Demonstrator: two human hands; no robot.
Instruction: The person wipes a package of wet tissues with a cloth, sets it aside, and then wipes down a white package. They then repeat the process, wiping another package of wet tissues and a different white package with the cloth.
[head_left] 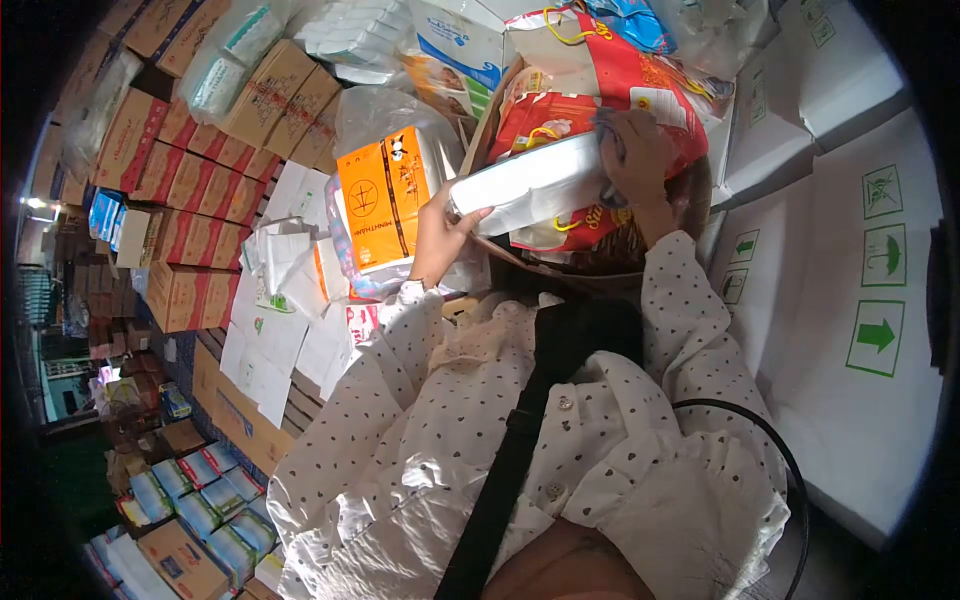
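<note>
A white, shiny plastic-wrapped pack (530,187) is held level above an open cardboard box (480,130). My left hand (437,232) grips its left end, with the thumb on the near side. At the pack's right end, my right hand (637,160) is closed around a crumpled dark grey cloth (612,130) that touches the pack. Red and yellow printed bags (670,95) fill the box behind and beneath the pack. Left of my left hand stands an orange printed package (383,195).
White cartons with green symbols (840,270) line the right side. Brown and red cartons (190,225) are stacked at the left. Blue-and-white packs (200,505) sit at the lower left. A black cable (765,425) curves by my right side.
</note>
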